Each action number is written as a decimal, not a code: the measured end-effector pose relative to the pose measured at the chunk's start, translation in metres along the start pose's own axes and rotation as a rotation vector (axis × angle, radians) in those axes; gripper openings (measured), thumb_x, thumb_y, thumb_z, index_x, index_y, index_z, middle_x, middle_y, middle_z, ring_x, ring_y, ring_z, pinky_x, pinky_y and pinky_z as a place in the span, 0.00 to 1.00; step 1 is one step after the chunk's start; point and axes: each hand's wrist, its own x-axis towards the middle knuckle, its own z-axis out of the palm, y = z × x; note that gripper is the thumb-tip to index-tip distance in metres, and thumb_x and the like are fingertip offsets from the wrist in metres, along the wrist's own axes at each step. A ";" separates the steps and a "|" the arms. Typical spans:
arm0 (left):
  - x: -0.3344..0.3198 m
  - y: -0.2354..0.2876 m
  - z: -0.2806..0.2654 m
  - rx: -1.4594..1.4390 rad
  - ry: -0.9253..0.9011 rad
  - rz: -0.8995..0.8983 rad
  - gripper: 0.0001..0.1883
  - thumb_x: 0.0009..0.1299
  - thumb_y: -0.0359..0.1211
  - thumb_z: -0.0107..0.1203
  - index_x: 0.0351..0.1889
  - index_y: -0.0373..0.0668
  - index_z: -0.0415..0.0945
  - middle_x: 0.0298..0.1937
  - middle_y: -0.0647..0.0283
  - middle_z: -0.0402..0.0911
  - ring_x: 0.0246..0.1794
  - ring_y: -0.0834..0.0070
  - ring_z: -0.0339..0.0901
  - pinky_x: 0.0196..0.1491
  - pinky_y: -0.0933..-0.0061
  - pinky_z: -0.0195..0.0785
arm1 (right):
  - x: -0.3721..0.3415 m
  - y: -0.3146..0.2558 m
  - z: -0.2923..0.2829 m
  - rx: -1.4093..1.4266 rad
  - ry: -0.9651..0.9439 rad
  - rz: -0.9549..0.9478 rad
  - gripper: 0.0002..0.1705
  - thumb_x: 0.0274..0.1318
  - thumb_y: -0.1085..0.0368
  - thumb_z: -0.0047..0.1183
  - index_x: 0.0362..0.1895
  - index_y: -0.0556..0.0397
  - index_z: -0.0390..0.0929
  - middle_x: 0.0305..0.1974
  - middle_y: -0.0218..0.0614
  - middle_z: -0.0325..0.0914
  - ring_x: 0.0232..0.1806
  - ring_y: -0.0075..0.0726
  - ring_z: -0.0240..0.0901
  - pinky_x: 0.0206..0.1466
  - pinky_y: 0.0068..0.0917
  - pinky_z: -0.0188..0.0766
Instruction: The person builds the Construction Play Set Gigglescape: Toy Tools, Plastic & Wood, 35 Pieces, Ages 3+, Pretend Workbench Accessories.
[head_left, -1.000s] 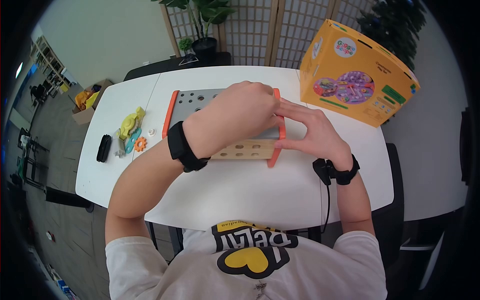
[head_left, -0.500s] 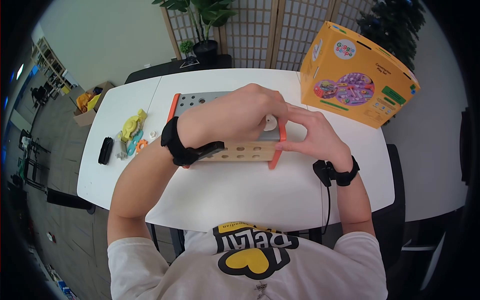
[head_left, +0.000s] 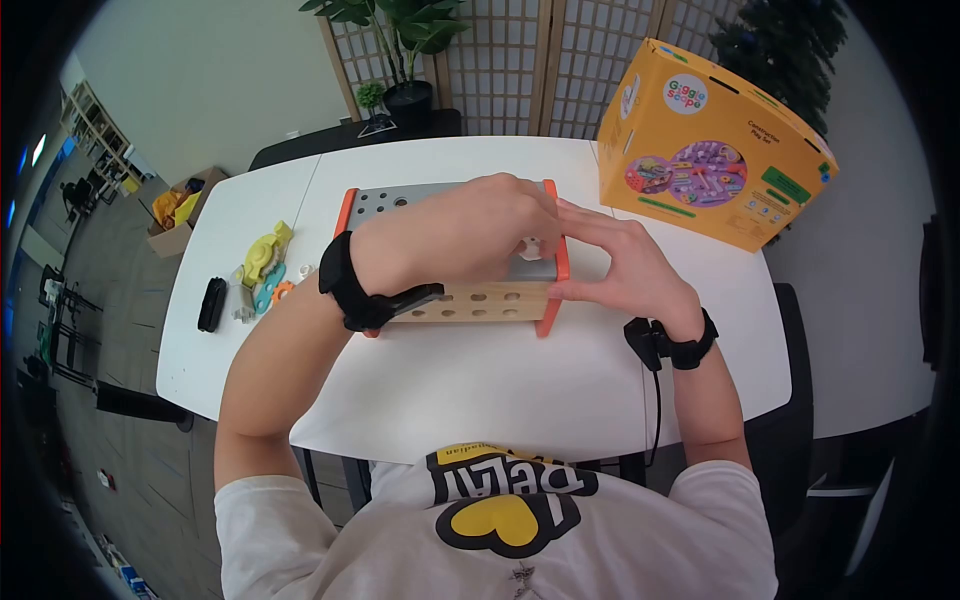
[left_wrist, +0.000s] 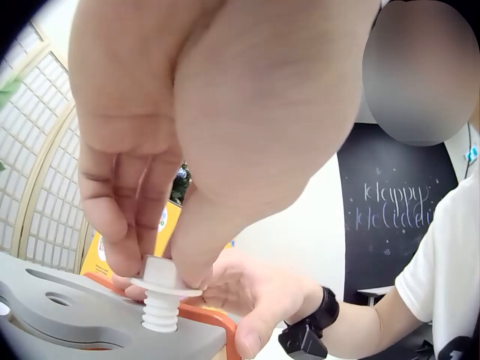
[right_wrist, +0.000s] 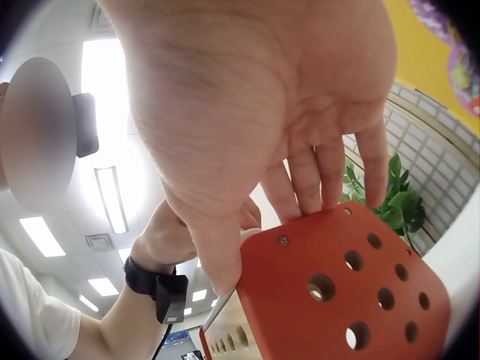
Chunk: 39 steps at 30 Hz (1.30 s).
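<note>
Now pinching the white screw (left_wrist: 161, 289) upright at the gray top (left_wrist: 106, 306) with the left hand (left_wrist: 202, 135), rolled since a second ago, suggesting twisting; touching the orange panel (right_wrist: 289, 315) with the straight-fingered right hand (right_wrist: 251, 120).

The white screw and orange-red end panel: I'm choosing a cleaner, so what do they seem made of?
White screw: probably plastic, smooth, matte; evenly white, no grain or metallic glint. Orange-red end panel: perhaps painted wood, satin; its holes look brownish inside, though inconclusively.

A white ribbed screw (left_wrist: 160, 304) points downward at the right end of a grey-topped, holed box (head_left: 497, 304) with orange ends.
</note>
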 end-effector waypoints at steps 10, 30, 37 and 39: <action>0.006 0.018 0.003 0.184 0.122 -0.208 0.04 0.66 0.27 0.61 0.37 0.35 0.83 0.34 0.54 0.81 0.38 0.55 0.81 0.41 0.58 0.76 | 0.002 -0.002 -0.002 0.010 -0.035 0.036 0.44 0.45 0.52 0.76 0.66 0.57 0.77 0.68 0.47 0.75 0.71 0.50 0.70 0.73 0.40 0.68; 0.003 0.019 0.001 0.190 0.076 -0.209 0.05 0.64 0.27 0.65 0.33 0.34 0.84 0.36 0.53 0.83 0.38 0.52 0.82 0.42 0.58 0.76 | 0.000 -0.001 0.001 0.005 0.002 0.031 0.44 0.45 0.52 0.76 0.66 0.56 0.78 0.68 0.48 0.75 0.71 0.51 0.70 0.73 0.41 0.68; 0.000 0.005 0.000 0.053 -0.032 -0.067 0.07 0.63 0.25 0.64 0.39 0.35 0.86 0.39 0.51 0.85 0.41 0.52 0.83 0.45 0.57 0.77 | -0.001 0.002 0.002 0.000 0.019 0.000 0.44 0.45 0.52 0.76 0.66 0.57 0.77 0.68 0.48 0.75 0.71 0.51 0.70 0.73 0.41 0.68; 0.001 0.003 -0.003 0.008 -0.076 -0.055 0.08 0.64 0.24 0.63 0.40 0.35 0.87 0.40 0.50 0.86 0.42 0.51 0.83 0.45 0.58 0.77 | -0.001 0.003 0.002 -0.001 0.018 -0.004 0.44 0.45 0.52 0.76 0.66 0.57 0.77 0.68 0.48 0.75 0.71 0.51 0.70 0.73 0.41 0.68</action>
